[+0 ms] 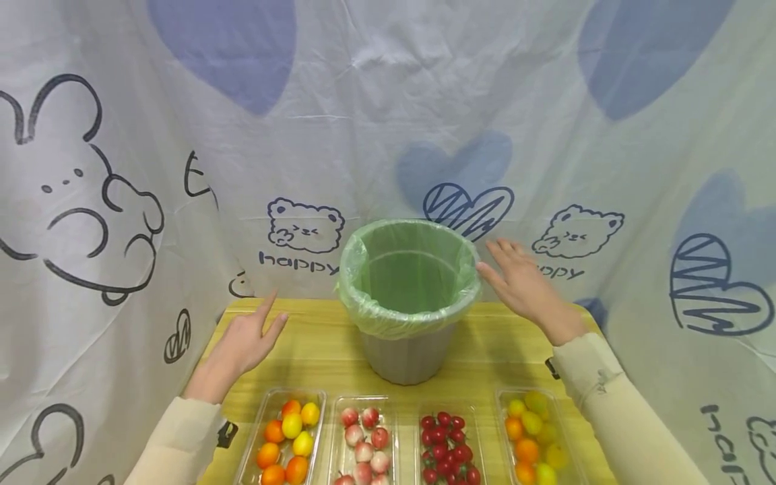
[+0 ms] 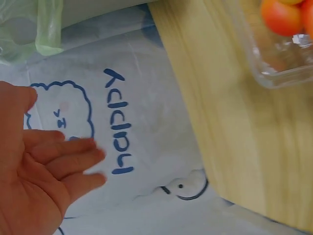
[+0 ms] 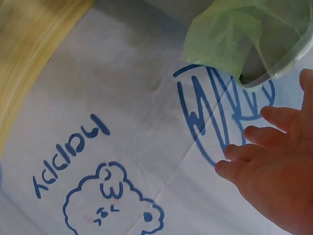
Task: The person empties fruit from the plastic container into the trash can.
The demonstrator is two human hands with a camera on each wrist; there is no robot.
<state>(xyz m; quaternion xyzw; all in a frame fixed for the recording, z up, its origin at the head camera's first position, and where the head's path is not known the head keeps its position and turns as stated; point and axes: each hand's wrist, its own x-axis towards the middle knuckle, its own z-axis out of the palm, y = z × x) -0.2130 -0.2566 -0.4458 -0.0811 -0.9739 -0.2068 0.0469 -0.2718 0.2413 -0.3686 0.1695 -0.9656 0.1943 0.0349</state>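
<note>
A grey bin stands on the table, lined with a thin green plastic bag folded over its rim. To the left of the bin, apart from it, my left hand hovers with thumb and fingers extended and nothing in them. On the other side my right hand is held close to the bag-covered rim, fingers straight and also holding nothing. In the right wrist view, the bag's edge hangs just above the fingers of the right hand. Whether the thumb touches the bag I cannot tell.
Along the table's near side lie clear boxes: orange and yellow fruit, pink-white fruit, red cherry tomatoes, and another orange-yellow mix. A white printed cloth surrounds the wooden table at the back and sides.
</note>
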